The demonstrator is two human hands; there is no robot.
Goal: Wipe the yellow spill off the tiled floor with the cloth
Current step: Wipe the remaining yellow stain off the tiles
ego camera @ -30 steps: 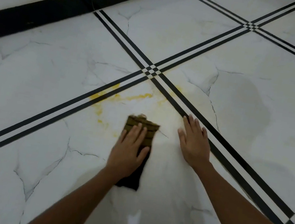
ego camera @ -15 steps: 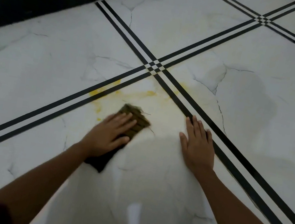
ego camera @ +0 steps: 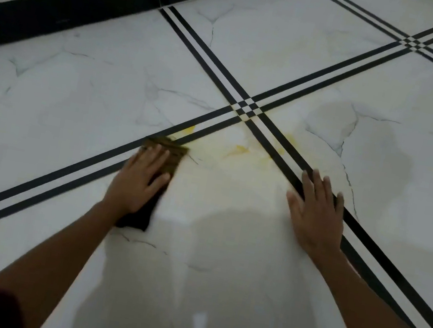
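A dark brown-green cloth point(ego camera: 172, 150) lies flat on the white tiled floor point(ego camera: 99, 104), its far end on the double black line. My left hand point(ego camera: 139, 179) presses down on the cloth with fingers spread, covering its middle. Yellow spill point(ego camera: 240, 149) is smeared on the tile just right of the cloth, with spots on the black lines point(ego camera: 189, 130) and beyond the right-hand line point(ego camera: 288, 138). My right hand point(ego camera: 316, 212) rests palm-down and empty on the floor across the right black line.
A black skirting board point(ego camera: 62, 15) runs under a white wall at the upper left. A greyish damp-looking patch point(ego camera: 377, 153) darkens the tile to the right. A shadow falls over the glossy tile between my arms.
My left hand slid the cloth to the left and forward onto the black line. The yellow streaks where the cloth passed are fainter. My right hand stays planted.
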